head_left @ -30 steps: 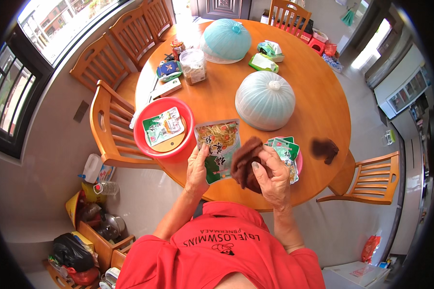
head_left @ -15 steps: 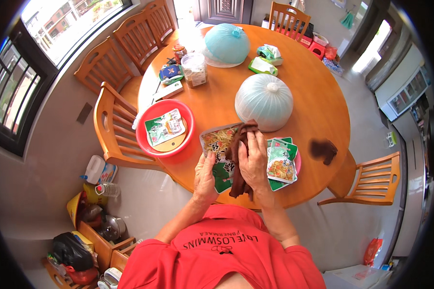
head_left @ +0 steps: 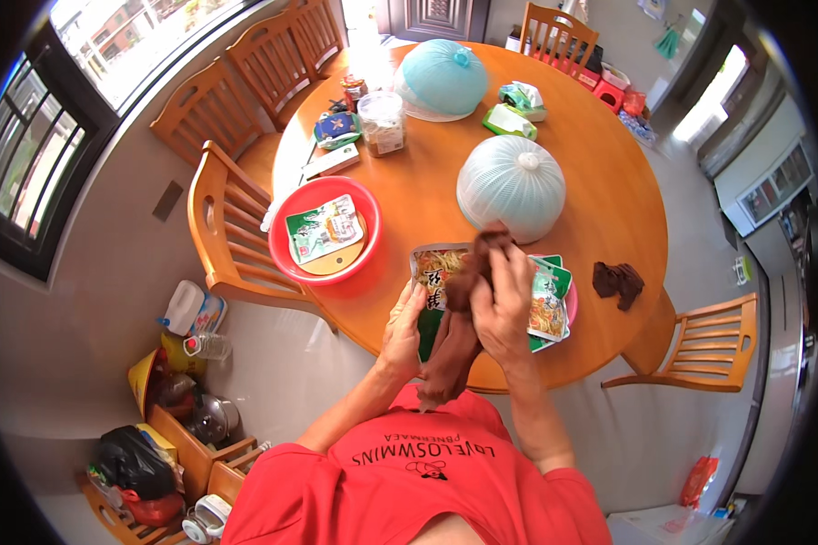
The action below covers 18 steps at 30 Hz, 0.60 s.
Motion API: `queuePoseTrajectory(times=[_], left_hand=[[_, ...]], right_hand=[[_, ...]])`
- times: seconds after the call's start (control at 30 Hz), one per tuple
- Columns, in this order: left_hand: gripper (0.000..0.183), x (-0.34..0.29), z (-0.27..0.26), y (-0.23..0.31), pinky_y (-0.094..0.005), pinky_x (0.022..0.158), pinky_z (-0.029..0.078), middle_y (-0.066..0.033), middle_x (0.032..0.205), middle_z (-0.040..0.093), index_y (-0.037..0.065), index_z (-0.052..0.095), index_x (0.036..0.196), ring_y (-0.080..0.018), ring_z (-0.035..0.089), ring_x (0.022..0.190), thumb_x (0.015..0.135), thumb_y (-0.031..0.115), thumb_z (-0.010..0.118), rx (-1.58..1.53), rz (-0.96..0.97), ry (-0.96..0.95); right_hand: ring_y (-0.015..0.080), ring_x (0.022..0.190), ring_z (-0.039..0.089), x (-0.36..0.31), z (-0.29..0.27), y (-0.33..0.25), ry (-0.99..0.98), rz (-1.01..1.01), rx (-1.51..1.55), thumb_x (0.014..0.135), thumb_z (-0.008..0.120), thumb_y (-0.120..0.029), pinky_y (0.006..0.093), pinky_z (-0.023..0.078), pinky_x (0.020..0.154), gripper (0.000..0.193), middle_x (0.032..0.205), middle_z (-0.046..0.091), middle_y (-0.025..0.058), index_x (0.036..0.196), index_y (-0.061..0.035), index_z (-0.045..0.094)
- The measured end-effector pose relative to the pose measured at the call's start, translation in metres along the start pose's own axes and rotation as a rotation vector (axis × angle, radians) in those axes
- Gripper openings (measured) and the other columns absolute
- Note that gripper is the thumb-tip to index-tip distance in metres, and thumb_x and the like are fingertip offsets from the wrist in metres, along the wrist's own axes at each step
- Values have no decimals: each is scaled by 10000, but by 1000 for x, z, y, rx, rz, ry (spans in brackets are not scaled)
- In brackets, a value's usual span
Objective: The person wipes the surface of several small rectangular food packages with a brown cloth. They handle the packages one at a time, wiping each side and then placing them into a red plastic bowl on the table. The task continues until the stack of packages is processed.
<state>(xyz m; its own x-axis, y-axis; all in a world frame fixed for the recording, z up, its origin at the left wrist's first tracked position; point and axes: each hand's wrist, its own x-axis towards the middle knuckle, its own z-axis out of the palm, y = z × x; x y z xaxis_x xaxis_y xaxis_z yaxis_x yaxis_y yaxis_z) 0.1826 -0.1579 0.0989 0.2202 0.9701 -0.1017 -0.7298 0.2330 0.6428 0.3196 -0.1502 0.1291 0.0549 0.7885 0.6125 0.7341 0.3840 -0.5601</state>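
While the left hand [head_left: 402, 334] grips a flat, glossy green rectangular pouch [head_left: 432, 277] by its left side, the right hand [head_left: 506, 307] holds a bunched brown fabric cloth [head_left: 454, 350] over its front, both above the near edge of the round orange-brown wooden counter [head_left: 604, 173]. At the left edge stands a round red plastic basin [head_left: 282, 254] with a green-and-white pouch [head_left: 323, 227] inside; stacked green-and-white packets [head_left: 548, 304] lie toward the near right edge, a crumpled dark brown cloth [head_left: 618, 282] by the right edge
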Motion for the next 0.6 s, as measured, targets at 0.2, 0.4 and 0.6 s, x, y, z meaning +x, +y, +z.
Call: queuePoseTrajectory(times=[0.2,0.4,0.6], left_hand=[[530,-6,8,13,-317,1072,345,-95,1355,444,45,376,1376,-182,425,1259,1034,419,221,65,-55,62],[763,0,-19,14,-331,973,446,-134,1221,577,-6,446,1316,-227,566,1097,961,623,199,-124,-128,-24],[324,13,-31,17,-389,844,558,-119,1161,612,68,475,1256,-245,635,1005,949,153,532,-197,-8,57]], right_hand=[[298,1116,432,-13,34,-22,-74,-267,-228,729,672,-176,439,336,935,411,1210,504,57,1126,-82,617],[283,1095,455,-37,29,-18,-255,-399,-85,728,642,-126,386,392,868,354,1197,521,54,1078,-73,646],[308,999,494,-62,9,-12,-357,-371,142,667,622,40,392,431,899,337,1121,547,107,1000,-5,647]])
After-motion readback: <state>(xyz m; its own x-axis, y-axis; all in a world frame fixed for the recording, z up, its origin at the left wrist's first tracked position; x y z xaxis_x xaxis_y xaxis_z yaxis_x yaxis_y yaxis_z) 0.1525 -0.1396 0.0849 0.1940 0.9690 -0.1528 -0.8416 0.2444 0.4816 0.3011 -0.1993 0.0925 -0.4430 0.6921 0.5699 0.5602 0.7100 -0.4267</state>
